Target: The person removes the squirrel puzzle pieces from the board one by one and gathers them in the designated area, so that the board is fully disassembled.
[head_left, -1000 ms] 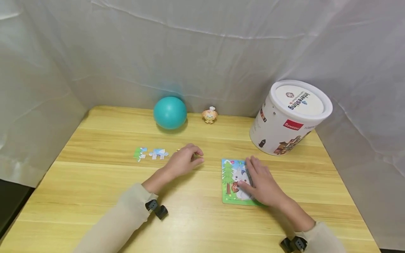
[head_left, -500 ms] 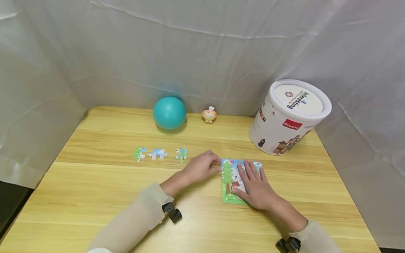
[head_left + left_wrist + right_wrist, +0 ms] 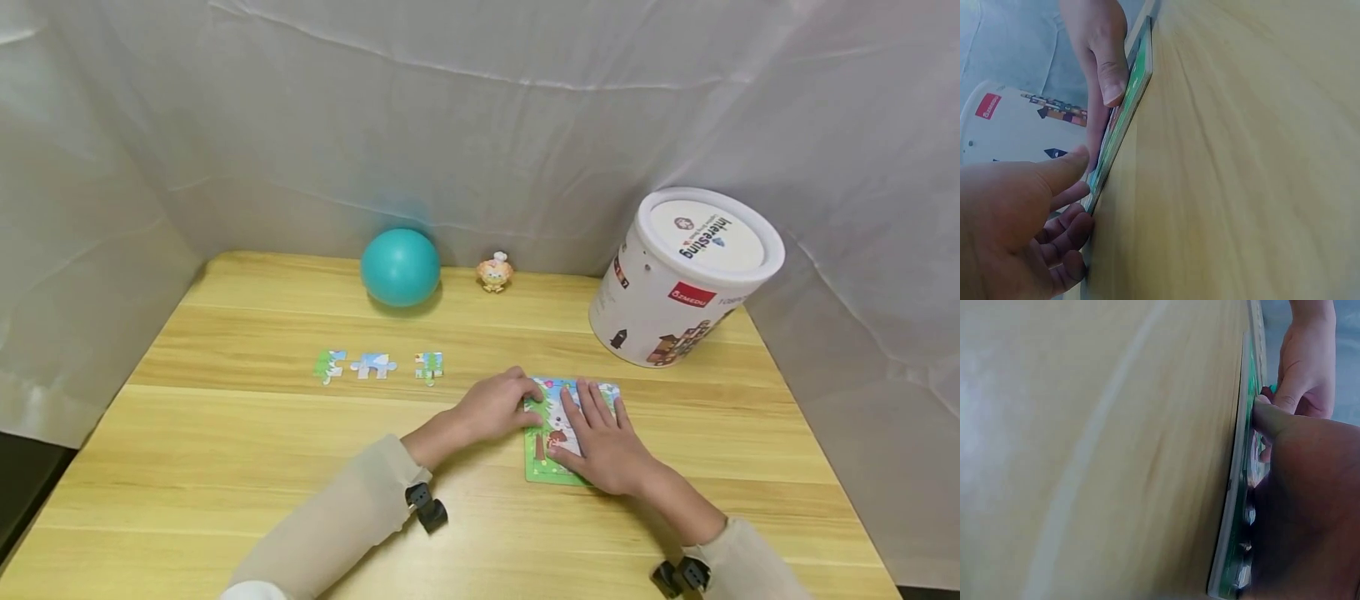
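Your right hand (image 3: 606, 446) lies spread on the jigsaw puzzle (image 3: 550, 442). Your left hand (image 3: 495, 407) curls at its left edge, grip unclear.

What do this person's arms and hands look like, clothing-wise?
The left sleeve and right sleeve are beige; the left hand and right hand are gloveless. A small black device sits at each wrist. Something white shows by the left sleeve's lower end.
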A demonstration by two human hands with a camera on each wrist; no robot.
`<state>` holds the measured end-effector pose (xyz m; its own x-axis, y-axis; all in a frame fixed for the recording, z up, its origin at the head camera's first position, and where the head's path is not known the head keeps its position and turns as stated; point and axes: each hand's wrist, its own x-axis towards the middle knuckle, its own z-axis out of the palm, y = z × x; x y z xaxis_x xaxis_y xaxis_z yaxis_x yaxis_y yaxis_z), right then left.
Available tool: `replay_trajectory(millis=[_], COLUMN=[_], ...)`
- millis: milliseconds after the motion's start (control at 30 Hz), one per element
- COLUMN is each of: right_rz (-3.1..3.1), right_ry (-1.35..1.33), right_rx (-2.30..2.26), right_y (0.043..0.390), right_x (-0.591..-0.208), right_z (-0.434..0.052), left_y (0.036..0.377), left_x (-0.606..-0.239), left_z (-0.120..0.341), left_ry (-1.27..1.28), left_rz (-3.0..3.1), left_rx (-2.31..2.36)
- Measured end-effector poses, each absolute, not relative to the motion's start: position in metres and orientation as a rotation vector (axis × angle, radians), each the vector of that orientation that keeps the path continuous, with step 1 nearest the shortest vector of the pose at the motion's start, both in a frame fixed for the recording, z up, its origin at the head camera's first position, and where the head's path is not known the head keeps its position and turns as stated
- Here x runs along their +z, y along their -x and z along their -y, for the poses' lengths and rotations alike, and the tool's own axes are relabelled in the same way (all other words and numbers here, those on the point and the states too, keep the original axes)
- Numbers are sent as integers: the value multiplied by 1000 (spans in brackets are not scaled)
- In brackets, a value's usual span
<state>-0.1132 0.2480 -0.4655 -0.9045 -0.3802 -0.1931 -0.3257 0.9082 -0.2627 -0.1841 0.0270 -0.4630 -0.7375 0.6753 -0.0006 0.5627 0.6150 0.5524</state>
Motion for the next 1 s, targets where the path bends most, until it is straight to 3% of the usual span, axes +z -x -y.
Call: replay_trajectory(millis=[1000], right_rz=[-2834], right_ry=[519], right_rx=[-302], right_y=[114], right_x=[-468], right_z=[-247], left_y=[185], left_x=[-467], left_z=[-32], left_ry=[-888], left_rz=[-2473], left_rx=[1056])
